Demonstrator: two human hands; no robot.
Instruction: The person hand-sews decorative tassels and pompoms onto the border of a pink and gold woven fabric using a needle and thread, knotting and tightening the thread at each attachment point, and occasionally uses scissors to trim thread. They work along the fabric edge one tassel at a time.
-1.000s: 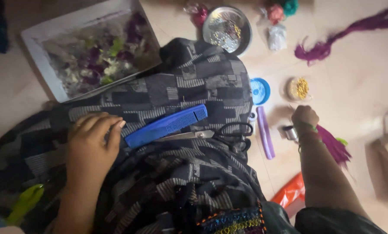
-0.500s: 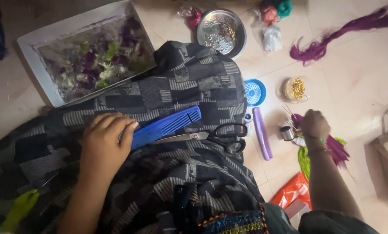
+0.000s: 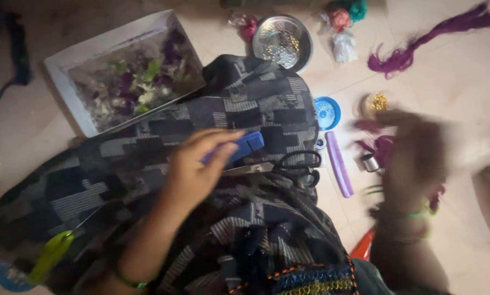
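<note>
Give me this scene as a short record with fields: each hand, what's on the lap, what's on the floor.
left hand: grips blue bar on the lap
right hand: blurred, over the floor; hold unclear
lap: patterned cloth, scissors beside the bar
floor: tray of petals, steel bowl, blue lid, purple comb, purple threads

Left hand [image 3: 201,166] rests palm-down, fingers curled; right hand [image 3: 414,153] is raised, motion-blurred.

A pale tiled floor [image 3: 463,82] fills the scene, dimly lit. Beside the white tray [image 3: 75,60], it darkens into shadow.
</note>
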